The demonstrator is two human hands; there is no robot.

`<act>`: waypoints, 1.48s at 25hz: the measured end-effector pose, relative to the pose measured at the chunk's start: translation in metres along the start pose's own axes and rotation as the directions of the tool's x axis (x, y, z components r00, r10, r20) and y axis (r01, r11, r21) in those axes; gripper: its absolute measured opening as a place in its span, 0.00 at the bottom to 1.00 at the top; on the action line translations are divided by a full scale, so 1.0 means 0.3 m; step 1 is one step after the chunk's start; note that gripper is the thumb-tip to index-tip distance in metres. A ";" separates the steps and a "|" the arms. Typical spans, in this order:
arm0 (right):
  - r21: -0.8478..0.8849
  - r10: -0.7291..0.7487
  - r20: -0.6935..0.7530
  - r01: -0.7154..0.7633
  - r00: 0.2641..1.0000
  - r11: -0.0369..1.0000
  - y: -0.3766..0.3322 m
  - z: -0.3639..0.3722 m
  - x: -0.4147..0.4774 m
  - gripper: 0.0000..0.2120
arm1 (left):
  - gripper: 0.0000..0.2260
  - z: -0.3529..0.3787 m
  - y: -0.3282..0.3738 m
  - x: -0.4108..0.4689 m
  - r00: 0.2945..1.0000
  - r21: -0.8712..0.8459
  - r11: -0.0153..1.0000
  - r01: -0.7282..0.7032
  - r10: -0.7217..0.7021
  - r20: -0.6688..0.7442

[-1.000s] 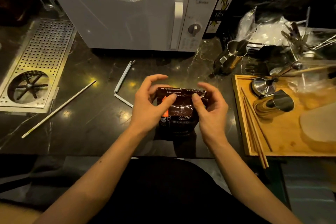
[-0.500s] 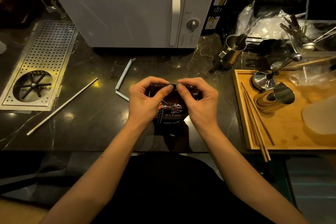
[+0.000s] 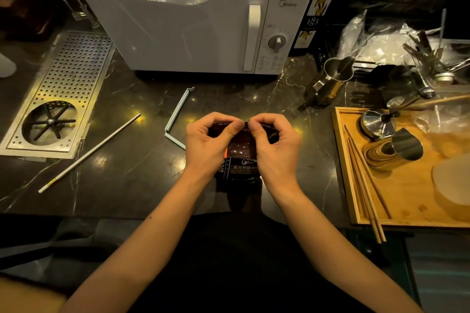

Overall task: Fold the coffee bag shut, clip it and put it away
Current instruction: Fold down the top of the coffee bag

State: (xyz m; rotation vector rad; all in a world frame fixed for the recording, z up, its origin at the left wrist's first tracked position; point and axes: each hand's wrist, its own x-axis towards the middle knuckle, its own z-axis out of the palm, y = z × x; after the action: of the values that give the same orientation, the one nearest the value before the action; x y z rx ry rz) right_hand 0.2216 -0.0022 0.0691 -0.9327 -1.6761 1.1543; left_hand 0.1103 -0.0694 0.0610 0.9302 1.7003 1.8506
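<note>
Left hand [image 3: 207, 145] and right hand [image 3: 276, 146] pinch the dark glossy coffee bag [image 3: 241, 157]'s top shut — creasing the fold; the pale-blue hinged plastic clip [image 3: 175, 119] waits open, just left.

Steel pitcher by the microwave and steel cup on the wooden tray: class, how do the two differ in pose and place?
The steel pitcher stands on the dark counter with its spout at the rim, while the steel cup lies on its side on the wooden tray. The pitcher sits farther from the person; the cup is nearer, beside the chopsticks. Both are shiny metal.
</note>
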 end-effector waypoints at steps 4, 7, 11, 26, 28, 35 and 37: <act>0.156 0.176 -0.068 -0.164 0.982 0.974 0.002 -0.002 -0.013 0.10 | 0.09 -0.021 -0.010 0.002 1.000 -0.021 1.000 0.015 -0.015 -0.002; 0.183 0.199 -0.067 -0.184 0.978 0.966 0.005 0.004 0.000 0.10 | 0.05 -0.026 -0.018 0.000 1.000 -0.042 0.999 0.028 -0.028 0.012; 0.184 0.163 -0.050 -0.151 0.985 0.971 0.004 0.001 0.011 0.08 | 0.04 -0.026 -0.026 0.007 0.998 -0.059 0.996 0.063 -0.064 -0.008; 0.174 0.242 -0.006 -0.237 0.970 0.956 0.035 0.006 0.020 0.10 | 0.12 -0.022 -0.024 0.017 0.991 -0.075 0.988 0.132 -0.129 0.033; 0.174 0.250 -0.013 -0.245 0.968 0.954 0.040 0.010 0.028 0.10 | 0.12 -0.021 -0.023 0.023 0.990 -0.069 0.988 0.136 -0.134 0.037; 0.199 0.208 -0.008 -0.202 0.978 0.959 0.040 0.003 0.023 0.08 | 0.03 -0.056 -0.047 0.018 0.987 0.005 0.990 0.140 -0.140 0.082; 0.212 0.182 0.049 -0.188 0.982 0.959 0.037 -0.004 0.028 0.04 | 0.02 -0.047 -0.048 0.020 0.991 0.014 0.992 0.125 -0.126 0.048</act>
State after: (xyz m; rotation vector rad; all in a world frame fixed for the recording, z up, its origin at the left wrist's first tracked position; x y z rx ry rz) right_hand 0.2211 0.0090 0.0608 -0.9528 -1.4732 1.4506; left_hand 0.0943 -0.0728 0.0476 0.8456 1.7009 1.7255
